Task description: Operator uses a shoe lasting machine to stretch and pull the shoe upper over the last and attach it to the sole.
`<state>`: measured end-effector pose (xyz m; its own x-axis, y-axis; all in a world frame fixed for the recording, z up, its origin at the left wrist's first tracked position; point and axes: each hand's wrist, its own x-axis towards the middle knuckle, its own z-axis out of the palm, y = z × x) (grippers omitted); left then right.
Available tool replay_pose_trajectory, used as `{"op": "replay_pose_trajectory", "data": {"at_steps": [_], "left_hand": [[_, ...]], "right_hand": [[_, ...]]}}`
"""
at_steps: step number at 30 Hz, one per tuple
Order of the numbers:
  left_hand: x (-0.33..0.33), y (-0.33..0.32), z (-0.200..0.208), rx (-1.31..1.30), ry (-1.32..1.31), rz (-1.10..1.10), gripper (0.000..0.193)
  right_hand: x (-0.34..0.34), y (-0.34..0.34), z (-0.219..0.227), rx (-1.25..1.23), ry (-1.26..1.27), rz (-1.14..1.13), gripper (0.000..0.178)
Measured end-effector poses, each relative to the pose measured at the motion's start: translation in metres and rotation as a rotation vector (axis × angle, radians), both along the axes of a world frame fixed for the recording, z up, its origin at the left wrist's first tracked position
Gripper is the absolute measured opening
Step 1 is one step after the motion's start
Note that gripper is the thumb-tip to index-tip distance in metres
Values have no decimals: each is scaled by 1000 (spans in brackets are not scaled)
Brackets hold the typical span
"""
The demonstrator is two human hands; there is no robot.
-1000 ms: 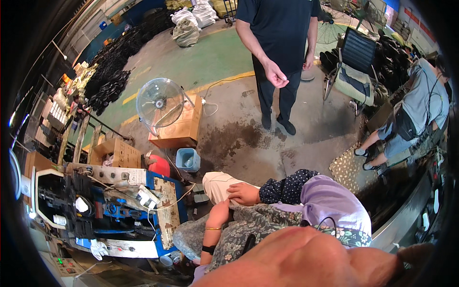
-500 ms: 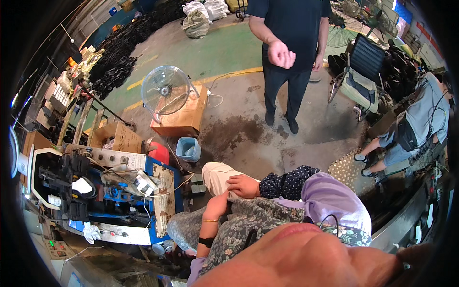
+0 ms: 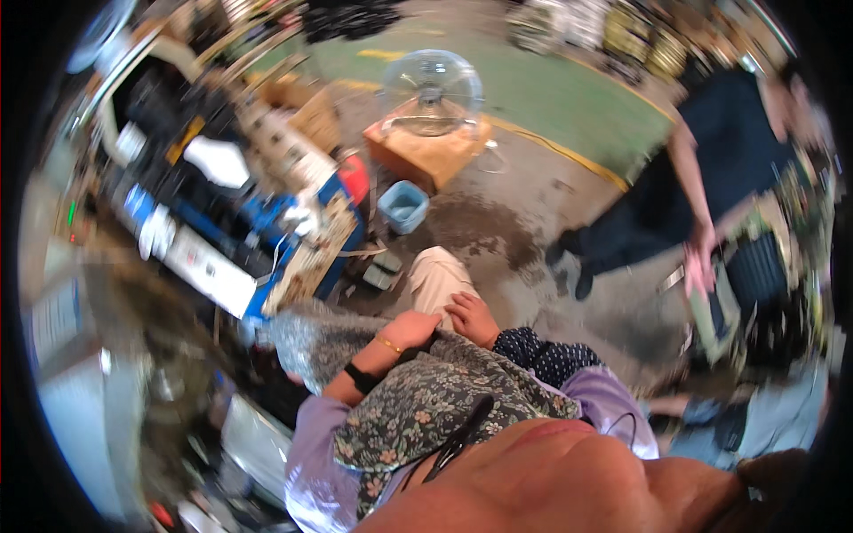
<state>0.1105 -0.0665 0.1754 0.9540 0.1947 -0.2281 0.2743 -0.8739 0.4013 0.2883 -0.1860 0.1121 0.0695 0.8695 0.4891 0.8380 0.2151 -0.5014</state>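
Note:
My right hand (image 3: 472, 319) lies with its fingers stretched out on my light trouser knee (image 3: 433, 269), holding nothing that I can see. Close beside it, my left hand (image 3: 412, 330) rests over my lap at the edge of the dark floral apron (image 3: 425, 380); its fingers are bent out of sight and blurred. A thin gold bracelet and a black wristband are on the left wrist. A dark sleeve cover with white dots (image 3: 546, 352) covers the right forearm.
To the left stands a blue and white machine (image 3: 213, 275) with a white glove (image 3: 157, 233) on its edge. Ahead are a light-blue bucket (image 3: 403, 210) and a fan (image 3: 431, 93) on a cardboard box (image 3: 418, 155). A person in dark clothes (image 3: 702, 169) leans by a chair (image 3: 757, 271) at right.
The view has swung, so the machine and fan appear farther right and higher. The person in dark clothes has gone from standing ahead to leaning at the right. My hands stay on my lap.

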Motion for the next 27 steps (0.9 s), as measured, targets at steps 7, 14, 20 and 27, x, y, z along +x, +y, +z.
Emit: {"op": "replay_pose_trajectory", "data": {"at_steps": [7, 14, 20, 27], "left_hand": [[-87, -3, 21, -153, 82, 324, 45], [-268, -79, 32, -141, -233, 1427, 45], [-262, -116, 26, -30, -234, 1591, 46], [-259, -114, 30, -93, -568, 1472, 44]], "right_hand": [[-22, 64, 33, -322, -137, 445, 34], [-166, 341, 215, 339, 21, 913, 25], [-257, 469, 283, -68, -296, 160, 81], [-242, 429, 252, 299, -115, 393, 70]]}}
